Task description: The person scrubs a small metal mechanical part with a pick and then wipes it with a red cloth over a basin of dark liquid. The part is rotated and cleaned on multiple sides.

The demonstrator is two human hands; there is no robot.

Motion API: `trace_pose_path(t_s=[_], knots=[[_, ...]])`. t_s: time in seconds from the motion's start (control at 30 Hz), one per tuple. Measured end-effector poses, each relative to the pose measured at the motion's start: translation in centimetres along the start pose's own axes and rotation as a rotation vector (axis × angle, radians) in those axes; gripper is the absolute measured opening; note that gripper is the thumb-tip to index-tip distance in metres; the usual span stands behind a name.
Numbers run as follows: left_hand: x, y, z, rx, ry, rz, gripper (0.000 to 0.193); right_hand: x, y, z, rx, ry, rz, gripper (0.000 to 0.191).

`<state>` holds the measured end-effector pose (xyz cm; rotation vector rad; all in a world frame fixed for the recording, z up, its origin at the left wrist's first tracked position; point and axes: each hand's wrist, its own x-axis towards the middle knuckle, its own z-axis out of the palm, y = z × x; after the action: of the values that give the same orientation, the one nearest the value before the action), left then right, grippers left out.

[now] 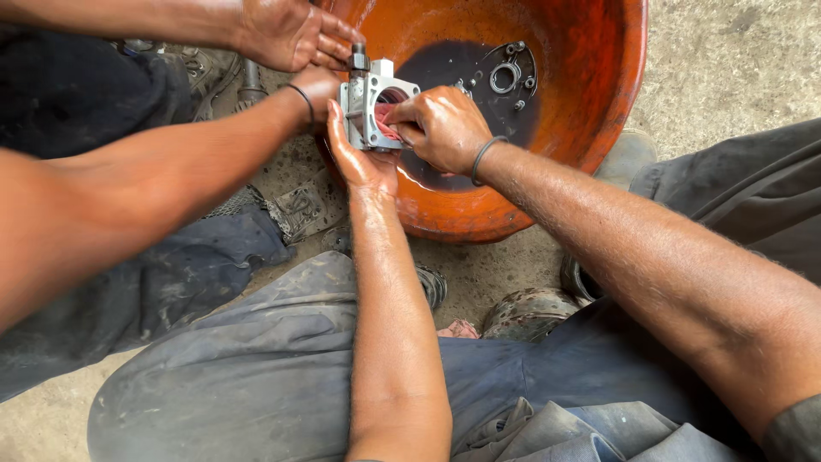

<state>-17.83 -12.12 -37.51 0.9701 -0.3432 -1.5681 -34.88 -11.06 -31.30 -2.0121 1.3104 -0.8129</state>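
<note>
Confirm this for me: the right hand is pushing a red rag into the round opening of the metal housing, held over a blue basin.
Not quite. The head view shows the basin is orange, not blue. The rest holds: the right hand pushes a red rag into the round opening of the metal housing, which the left hand supports from below.

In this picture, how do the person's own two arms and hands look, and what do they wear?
Both forearms are bare, with no sleeves and no gloves. The right hand has a thin dark band around its wrist. The left hand wears nothing on its wrist. Both hands look smeared with dark grease. The other two hands, at the upper left, belong to a co-worker, who also wears a thin dark wrist band.
</note>
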Motion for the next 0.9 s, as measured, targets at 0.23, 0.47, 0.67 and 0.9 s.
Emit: trace_pose_path(t_s=[0.23, 0.47, 0.67, 0.9], knots=[[-0.2, -0.7, -0.6, -0.038, 0.071, -0.120, 0.066, -0.4, 0.0, -0.3, 0.033, -0.002, -0.002, 0.019], [-0.7, -0.6, -0.4, 0.190, 0.063, -0.207, 0.057, 2.6, -1.3, -3.2, -0.490, -0.520, 0.046, 0.013], [0.0, -1.1, -0.1, 0.020, 0.121, -0.180, 0.056, 0.6, 0.0, -2.6, -0.141, -0.228, 0.008, 0.023], [0.3, 0.7, 0.5, -0.212, -0.151, 0.168, 0.061, 1.1, -0.2, -1.4, 0.112, 0.076, -0.127, 0.015]])
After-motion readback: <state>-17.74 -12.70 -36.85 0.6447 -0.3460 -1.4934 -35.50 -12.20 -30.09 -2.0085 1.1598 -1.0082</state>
